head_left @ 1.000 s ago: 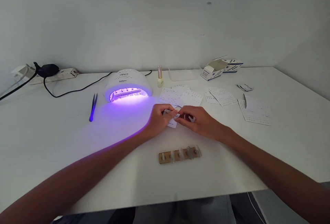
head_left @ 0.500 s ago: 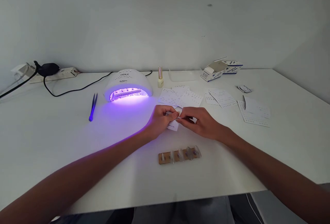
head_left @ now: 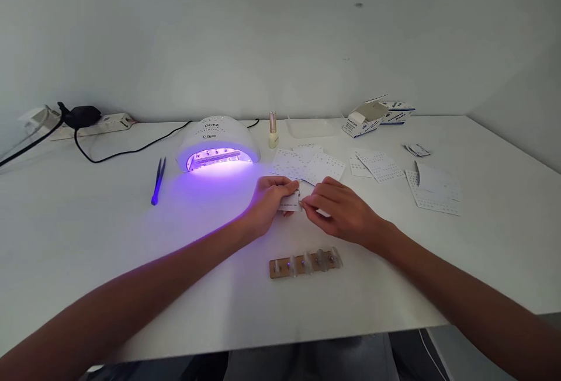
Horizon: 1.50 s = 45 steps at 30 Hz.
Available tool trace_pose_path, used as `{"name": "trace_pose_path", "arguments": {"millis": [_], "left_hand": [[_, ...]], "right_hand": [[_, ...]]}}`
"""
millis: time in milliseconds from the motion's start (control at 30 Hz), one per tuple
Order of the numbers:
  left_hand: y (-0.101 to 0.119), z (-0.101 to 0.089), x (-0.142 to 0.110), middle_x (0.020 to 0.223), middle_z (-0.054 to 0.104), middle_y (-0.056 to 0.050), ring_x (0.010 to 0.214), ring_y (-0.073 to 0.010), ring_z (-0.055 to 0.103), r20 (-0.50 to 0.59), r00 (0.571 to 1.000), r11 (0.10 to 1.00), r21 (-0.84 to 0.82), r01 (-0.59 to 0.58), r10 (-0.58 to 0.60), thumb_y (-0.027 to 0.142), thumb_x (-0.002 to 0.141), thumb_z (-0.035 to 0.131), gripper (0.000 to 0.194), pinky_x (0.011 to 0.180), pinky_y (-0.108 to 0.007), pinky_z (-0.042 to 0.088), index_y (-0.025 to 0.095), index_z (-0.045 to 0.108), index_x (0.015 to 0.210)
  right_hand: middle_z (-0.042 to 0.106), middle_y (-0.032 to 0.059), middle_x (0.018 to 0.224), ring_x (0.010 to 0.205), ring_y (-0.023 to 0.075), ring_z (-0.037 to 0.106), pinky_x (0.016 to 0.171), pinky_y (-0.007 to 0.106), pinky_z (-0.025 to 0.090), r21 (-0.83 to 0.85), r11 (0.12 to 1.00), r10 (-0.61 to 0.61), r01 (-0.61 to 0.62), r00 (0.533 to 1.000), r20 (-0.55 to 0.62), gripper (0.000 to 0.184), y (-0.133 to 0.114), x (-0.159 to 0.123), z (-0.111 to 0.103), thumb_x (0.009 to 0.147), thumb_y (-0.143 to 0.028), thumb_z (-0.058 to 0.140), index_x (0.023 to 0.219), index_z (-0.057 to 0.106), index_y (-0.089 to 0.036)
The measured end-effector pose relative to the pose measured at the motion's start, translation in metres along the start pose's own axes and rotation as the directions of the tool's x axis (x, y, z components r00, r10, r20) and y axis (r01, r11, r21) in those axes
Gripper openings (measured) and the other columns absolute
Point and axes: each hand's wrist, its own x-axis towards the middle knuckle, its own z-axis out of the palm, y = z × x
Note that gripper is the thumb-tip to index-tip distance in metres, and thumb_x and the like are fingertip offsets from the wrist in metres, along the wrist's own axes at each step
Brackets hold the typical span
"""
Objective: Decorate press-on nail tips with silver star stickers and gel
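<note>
A small white printed packet (head_left: pixel 289 201), looking like an alcohol pad packet, is pinched between the thumb and fingers of my left hand (head_left: pixel 268 203). At its right edge, the thumb and fingertips of my right hand (head_left: pixel 339 208) are closed in a pinch on the packet's edge. Whether a strip is torn loose there is too small to tell. Nearer to me lies a brown strip (head_left: pixel 272 270) carrying several clear false nail tips (head_left: pixel 308 262) in a row.
A lit nail lamp (head_left: pixel 219 135) stands at the back left, tweezers (head_left: pixel 158 181) beside it. Behind my hands are a nail polish bottle (head_left: pixel 273 131), sticker sheets (head_left: pixel 324 168) and a clear tray (head_left: pixel 311 128). Open alcohol pad boxes (head_left: pixel 366 119), packets (head_left: pixel 417 150) and more sheets (head_left: pixel 438 185) are rightward.
My right hand has shifted slightly down and its pinch sits lower on the packet's edge. My left hand has tilted, showing more of the packet.
</note>
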Motion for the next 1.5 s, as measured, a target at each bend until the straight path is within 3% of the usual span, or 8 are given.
{"name": "trace_pose_path", "arguments": {"millis": [167,300,500,867,1100,1300,1400,1500], "left_hand": [[-0.003,-0.005,0.006,0.052,0.051,0.001,0.037,-0.0090,0.046,0.082,0.993,0.996,0.026,-0.089,0.087,0.040,0.079,0.066,0.031,0.039,-0.025,0.037,0.014,0.057,0.066],[-0.007,-0.005,0.005,0.046,0.047,0.003,0.034,-0.0089,0.045,0.083,0.988,0.988,0.078,-0.135,0.129,0.042,0.079,0.066,0.034,0.038,-0.025,0.035,0.015,0.052,0.063],[-0.009,-0.005,0.002,0.042,0.049,0.002,0.034,-0.0078,0.043,0.068,0.976,0.956,0.199,-0.215,0.206,0.040,0.082,0.062,0.035,0.042,-0.024,0.036,0.015,0.050,0.061],[-0.007,-0.004,-0.001,0.039,0.046,0.003,0.035,-0.0069,0.041,0.027,0.976,0.941,0.260,-0.218,0.218,0.038,0.082,0.062,0.041,0.041,-0.023,0.030,0.016,0.042,0.054],[-0.010,-0.004,0.000,0.040,0.043,0.004,0.034,-0.0062,0.040,-0.025,0.975,0.955,0.206,-0.212,0.221,0.036,0.081,0.064,0.040,0.039,-0.022,0.029,0.016,0.042,0.055],[-0.011,-0.006,0.009,0.041,0.041,0.006,0.033,-0.0070,0.038,-0.115,0.978,0.985,0.026,-0.173,0.175,0.036,0.079,0.066,0.035,0.036,-0.023,0.034,0.017,0.044,0.059],[-0.010,-0.007,0.012,0.042,0.042,0.006,0.033,-0.0064,0.038,-0.100,0.979,0.984,0.002,-0.177,0.176,0.034,0.079,0.067,0.033,0.035,-0.023,0.034,0.017,0.046,0.060],[-0.010,-0.006,0.012,0.042,0.042,0.006,0.032,-0.0056,0.037,-0.086,0.981,0.985,-0.003,-0.175,0.174,0.033,0.077,0.069,0.033,0.035,-0.023,0.033,0.016,0.047,0.060]], "right_hand": [[0.055,-0.0004,0.070,0.063,0.0115,0.046,0.059,0.026,0.041,0.157,0.938,0.308,-0.308,0.951,0.028,0.008,0.010,-0.005,0.003,0.091,-0.018,0.053,0.085,0.057,-0.019],[0.056,-0.0008,0.072,0.064,0.0099,0.049,0.057,0.024,0.040,0.213,0.890,0.410,-0.404,0.912,0.020,0.007,0.014,-0.008,0.006,0.090,-0.018,0.055,0.086,0.059,-0.018],[0.055,-0.0003,0.072,0.063,0.0103,0.047,0.059,0.025,0.041,0.217,0.897,0.377,-0.384,0.923,0.076,0.006,0.008,-0.005,0.002,0.089,-0.016,0.054,0.086,0.059,-0.017],[0.049,-0.0015,0.060,0.055,0.0116,0.035,0.055,0.027,0.039,-0.014,0.999,0.047,-0.047,0.999,0.005,0.016,-0.003,-0.005,0.006,0.085,-0.006,0.050,0.074,0.055,-0.017],[0.047,-0.0021,0.060,0.056,0.0112,0.035,0.054,0.026,0.037,0.063,0.995,0.078,-0.079,0.997,0.027,0.019,-0.007,-0.003,0.004,0.085,-0.006,0.047,0.073,0.054,-0.018],[0.046,-0.0038,0.059,0.054,0.0099,0.037,0.054,0.025,0.038,0.331,0.937,0.094,-0.112,0.993,0.070,0.015,-0.014,0.001,-0.006,0.082,-0.006,0.051,0.074,0.055,-0.019],[0.054,-0.0023,0.063,0.056,0.0102,0.045,0.055,0.025,0.040,0.353,0.892,0.287,-0.282,0.957,0.040,0.013,-0.005,0.005,-0.019,0.083,-0.011,0.055,0.075,0.058,-0.020],[0.061,-0.0002,0.067,0.059,0.0119,0.052,0.057,0.027,0.043,0.270,0.820,0.540,-0.505,0.839,-0.069,0.009,0.026,0.005,-0.030,0.082,-0.019,0.060,0.074,0.063,-0.020]]}}
